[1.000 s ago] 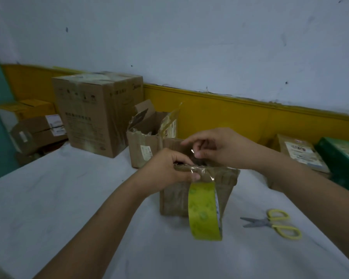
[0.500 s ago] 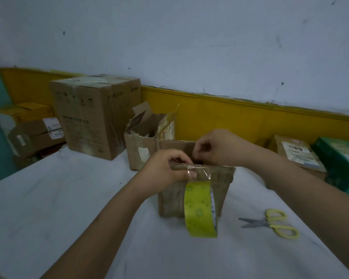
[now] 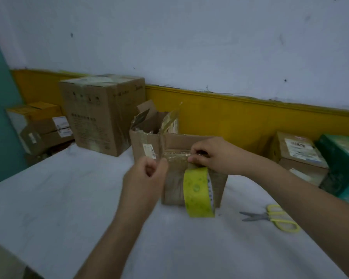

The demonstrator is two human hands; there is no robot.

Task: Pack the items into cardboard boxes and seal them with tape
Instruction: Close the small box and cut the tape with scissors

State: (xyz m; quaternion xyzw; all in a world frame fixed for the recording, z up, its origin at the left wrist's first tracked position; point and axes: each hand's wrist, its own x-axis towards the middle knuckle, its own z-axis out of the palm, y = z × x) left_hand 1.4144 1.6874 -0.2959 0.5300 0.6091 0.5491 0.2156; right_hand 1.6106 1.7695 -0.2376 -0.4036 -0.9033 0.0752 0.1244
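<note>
L hand (image 3: 147,178) has let go of the small cardboard box (image 3: 173,184) on the table (image 3: 69,198) & now hovers just left of it, fingers loosely curled on nothing, while R hand (image 3: 214,156) still pinches the tape strip (image 3: 177,156) at its top front edge, yellow tape roll (image 3: 197,193) hanging down the front

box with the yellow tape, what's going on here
A person is sealing a small cardboard box on the white table. The right hand pinches the clear tape at the box's top front edge, and the yellow roll hangs down its front. The left hand is just left of the box, off it, fingers loosely curled, holding nothing visible. Scissors lie untouched to the right.
</note>
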